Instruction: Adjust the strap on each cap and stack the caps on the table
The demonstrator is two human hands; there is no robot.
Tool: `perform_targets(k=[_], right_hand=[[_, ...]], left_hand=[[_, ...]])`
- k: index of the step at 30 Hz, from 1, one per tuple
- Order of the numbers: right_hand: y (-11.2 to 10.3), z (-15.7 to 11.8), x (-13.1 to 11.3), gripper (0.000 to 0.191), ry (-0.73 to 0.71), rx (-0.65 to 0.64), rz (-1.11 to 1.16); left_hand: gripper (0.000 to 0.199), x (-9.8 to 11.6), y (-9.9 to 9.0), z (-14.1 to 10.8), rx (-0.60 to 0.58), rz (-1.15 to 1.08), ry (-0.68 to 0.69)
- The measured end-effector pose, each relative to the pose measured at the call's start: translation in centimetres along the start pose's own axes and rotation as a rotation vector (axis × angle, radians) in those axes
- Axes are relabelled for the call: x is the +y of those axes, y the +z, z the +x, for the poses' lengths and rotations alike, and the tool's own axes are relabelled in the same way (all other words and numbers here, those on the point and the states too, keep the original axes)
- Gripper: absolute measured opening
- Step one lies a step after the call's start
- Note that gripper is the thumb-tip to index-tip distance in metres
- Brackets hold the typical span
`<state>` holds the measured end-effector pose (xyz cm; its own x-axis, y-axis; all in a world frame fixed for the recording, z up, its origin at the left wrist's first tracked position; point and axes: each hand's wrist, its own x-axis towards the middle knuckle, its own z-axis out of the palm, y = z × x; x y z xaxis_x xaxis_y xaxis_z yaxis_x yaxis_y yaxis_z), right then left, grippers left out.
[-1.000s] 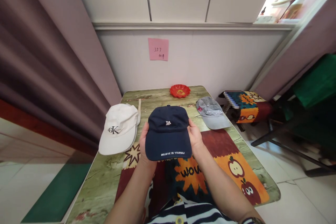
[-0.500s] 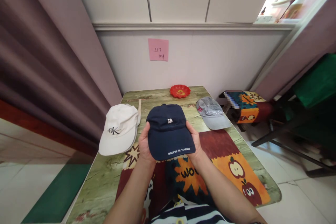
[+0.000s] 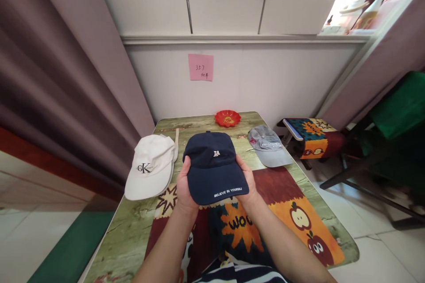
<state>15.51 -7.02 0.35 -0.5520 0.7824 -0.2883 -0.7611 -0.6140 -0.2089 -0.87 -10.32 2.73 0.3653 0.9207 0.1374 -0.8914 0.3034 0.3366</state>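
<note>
A navy cap with a white LA badge and lettering along its brim is held between both hands over the table, brim toward me. My left hand grips its left side, thumb on top. On the right side, my right hand grips it the same way; the fingers beneath are hidden. To the left lies a white cap with black CK letters. A grey cap rests at the table's right edge.
A red scalloped dish sits at the back of the wood-patterned table. A colourful mat covers its front middle. Behind is a wall with a pink note. A stool stands to the right.
The view has tilted up slightly, so the background sits a little lower. Both hands still hold the navy cap, which has barely shifted.
</note>
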Motion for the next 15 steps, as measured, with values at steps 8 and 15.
perform_targets(k=[8,15], right_hand=[[0.2,-0.8,-0.1,0.036,-0.033,-0.130,-0.173],[-2.0,-1.6,-1.7,0.024,-0.141,-0.111,-0.290]], left_hand=[[0.070,0.6,0.7,-1.4,0.011,0.045,0.036],[0.056,1.7,-1.0,-3.0,0.060,0.159,0.004]])
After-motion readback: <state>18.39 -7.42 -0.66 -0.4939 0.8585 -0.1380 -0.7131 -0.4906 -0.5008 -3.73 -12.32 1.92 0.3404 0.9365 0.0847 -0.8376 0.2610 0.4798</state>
